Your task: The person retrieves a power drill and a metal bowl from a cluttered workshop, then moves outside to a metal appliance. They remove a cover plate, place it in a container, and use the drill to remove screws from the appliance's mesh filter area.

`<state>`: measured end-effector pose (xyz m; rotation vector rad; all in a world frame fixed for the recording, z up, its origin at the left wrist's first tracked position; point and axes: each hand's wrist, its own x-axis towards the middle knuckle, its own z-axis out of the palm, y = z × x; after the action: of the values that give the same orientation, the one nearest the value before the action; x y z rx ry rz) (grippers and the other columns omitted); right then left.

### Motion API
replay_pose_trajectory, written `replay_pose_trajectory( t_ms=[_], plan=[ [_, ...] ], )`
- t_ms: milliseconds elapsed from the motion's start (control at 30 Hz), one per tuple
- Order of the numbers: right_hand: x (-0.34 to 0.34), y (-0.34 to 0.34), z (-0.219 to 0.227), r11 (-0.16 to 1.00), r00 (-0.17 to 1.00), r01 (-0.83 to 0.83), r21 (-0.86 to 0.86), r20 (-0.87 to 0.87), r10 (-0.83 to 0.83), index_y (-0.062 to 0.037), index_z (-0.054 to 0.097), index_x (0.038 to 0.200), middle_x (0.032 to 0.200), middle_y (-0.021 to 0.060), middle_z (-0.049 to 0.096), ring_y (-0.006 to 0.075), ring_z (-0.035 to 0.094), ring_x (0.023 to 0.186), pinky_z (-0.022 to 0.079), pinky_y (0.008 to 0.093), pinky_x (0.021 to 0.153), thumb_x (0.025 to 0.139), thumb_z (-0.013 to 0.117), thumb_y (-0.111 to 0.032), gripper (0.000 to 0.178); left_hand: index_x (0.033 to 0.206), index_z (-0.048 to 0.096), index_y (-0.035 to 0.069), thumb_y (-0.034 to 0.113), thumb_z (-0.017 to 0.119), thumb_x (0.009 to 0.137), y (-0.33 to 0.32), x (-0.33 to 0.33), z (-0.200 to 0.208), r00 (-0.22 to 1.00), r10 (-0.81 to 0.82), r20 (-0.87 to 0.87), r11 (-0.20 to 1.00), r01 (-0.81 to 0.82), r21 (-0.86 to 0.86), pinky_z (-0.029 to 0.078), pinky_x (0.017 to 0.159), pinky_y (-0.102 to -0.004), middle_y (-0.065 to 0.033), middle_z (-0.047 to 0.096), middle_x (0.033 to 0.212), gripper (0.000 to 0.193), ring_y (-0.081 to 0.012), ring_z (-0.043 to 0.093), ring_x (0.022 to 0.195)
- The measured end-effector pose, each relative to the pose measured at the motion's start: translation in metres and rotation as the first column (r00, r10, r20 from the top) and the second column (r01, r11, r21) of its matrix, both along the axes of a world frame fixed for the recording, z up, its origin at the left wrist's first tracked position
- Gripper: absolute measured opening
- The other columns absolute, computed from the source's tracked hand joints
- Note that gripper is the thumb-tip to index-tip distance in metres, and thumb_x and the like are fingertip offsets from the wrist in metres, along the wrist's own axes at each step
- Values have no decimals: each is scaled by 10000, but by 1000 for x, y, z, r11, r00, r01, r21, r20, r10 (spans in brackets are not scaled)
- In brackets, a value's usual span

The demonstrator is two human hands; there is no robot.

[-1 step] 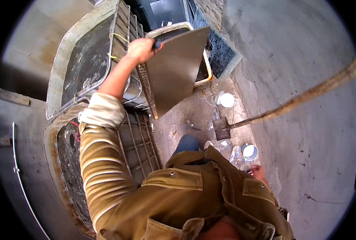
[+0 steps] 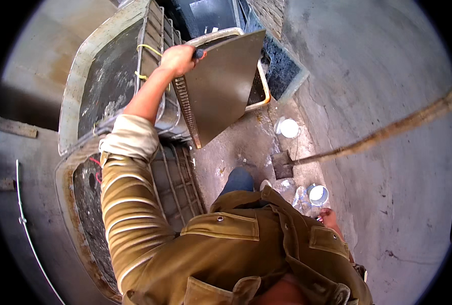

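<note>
Left hand (image 2: 177,58) raised, fist clenched round handle of big flat trowel (image 2: 221,86). Trowel blade tilted, toothed edge down, held over caged tank (image 2: 119,86) and in front of tub (image 2: 259,86). Right hand (image 2: 330,217) low by hip, mostly hidden, cannot tell if clenched or loose. Shovel (image 2: 338,150) leans on wall, blade on floor. White lid (image 2: 289,128) and small white cup (image 2: 318,194) on floor near feet.
</note>
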<state>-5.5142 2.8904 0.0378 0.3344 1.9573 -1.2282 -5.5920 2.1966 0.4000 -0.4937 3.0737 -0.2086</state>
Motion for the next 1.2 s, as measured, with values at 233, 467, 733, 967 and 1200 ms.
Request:
replay_pose_trajectory(
  t_ms=[233, 467, 733, 967, 1200],
  plan=[
    [-51, -127, -17, 987, 985, 154, 40, 69, -156, 42, 546, 919, 688, 94, 590, 140, 561, 581, 451, 261, 506, 750, 537, 10, 172, 840, 627, 41, 245, 566, 735, -192, -204, -19, 993, -113, 25, 991, 114, -70, 471, 760, -428, -170, 626, 904, 237, -322, 593, 885],
    [-38, -206, -29, 978, 994, 19, 209, 99, -41, -16, 638, 912, 759, 111, 660, 172, 631, 698, 503, 292, 636, 694, 701, -166, 272, 833, 587, 27, 240, 593, 748, -328, -361, -57, 978, -210, -19, 974, 207, -96, 457, 765, -423, -170, 615, 894, 229, -330, 585, 878],
    [-29, -240, 1, 845, 979, -174, 506, 0, 202, -61, 684, 848, 838, 125, 667, 239, 648, 790, 514, 327, 710, 638, 715, -250, 284, 827, 552, 31, 116, 574, 718, -415, -425, -164, 918, -379, -116, 917, 357, -176, 493, 706, -392, -137, 611, 829, 140, -290, 610, 794],
    [-50, -271, 21, 820, 919, -322, 473, -52, 391, -97, 679, 799, 799, 107, 660, 243, 640, 695, 517, 328, 638, 638, 700, -206, 196, 774, 493, 51, 185, 574, 754, -426, -392, -300, 894, -432, -119, 899, 417, -131, 487, 630, -374, -116, 551, 727, 158, -272, 595, 694],
    [-77, -313, 69, 933, 938, 3, 361, 323, -128, 14, 593, 877, 699, 113, 622, 195, 617, 595, 507, 319, 539, 695, 605, -44, 191, 776, 481, 65, 96, 532, 707, -394, -317, -396, 898, -439, -6, 898, 439, -35, 482, 551, -360, -91, 523, 719, 91, -238, 593, 626]
  ],
)
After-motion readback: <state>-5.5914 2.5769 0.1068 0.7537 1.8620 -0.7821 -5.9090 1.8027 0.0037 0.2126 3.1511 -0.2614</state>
